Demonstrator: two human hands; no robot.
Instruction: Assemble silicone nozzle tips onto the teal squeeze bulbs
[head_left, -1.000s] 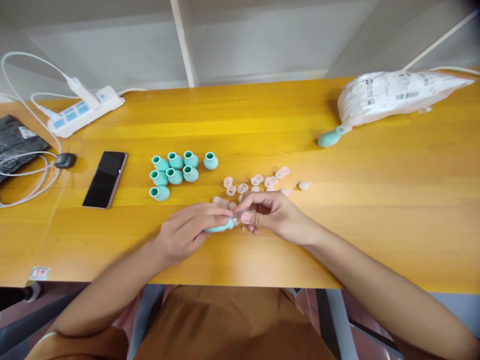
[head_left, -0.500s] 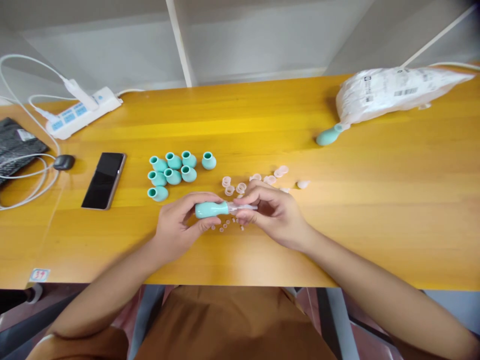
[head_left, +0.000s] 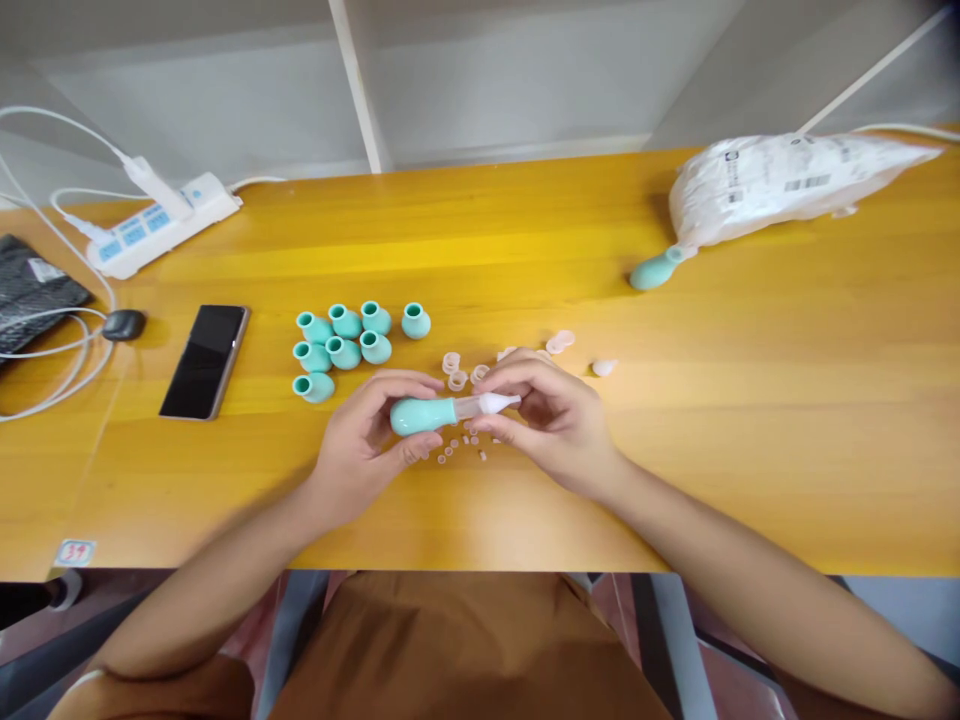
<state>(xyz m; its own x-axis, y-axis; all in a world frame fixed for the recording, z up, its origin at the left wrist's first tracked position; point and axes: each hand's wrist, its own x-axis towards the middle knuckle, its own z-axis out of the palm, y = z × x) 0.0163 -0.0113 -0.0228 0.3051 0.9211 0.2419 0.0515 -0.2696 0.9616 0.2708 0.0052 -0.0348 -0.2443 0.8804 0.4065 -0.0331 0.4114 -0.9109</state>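
A teal nasal aspirator bulb (head_left: 421, 415) lies sideways in my left hand (head_left: 360, 435), fingers above and thumb below. From its neck a clear connector (head_left: 466, 406) points right, with a white pointed nozzle (head_left: 498, 403) at its end. My right hand (head_left: 559, 420) is around the nozzle, thumb and forefinger apart, so the nozzle shows between them. Under and beyond my hands lie clear ring-shaped parts (head_left: 457, 380) and several tiny clear pieces (head_left: 450, 451), partly hidden. Several teal bulbs (head_left: 343, 352) stand to the left, mouths open.
Further right lies a loose white nozzle (head_left: 603, 368). An aspirator with a teal bulb (head_left: 654, 270) lies by a white plastic bag (head_left: 772, 190). On the left are a phone (head_left: 204, 362), a black mouse-like object (head_left: 124, 325), cables and a power strip (head_left: 169, 225).
My right finger and thumb have loosened from their pinch on the clear part and nozzle, leaving the white nozzle more visible. My left hand still holds the bulb in nearly the same place.
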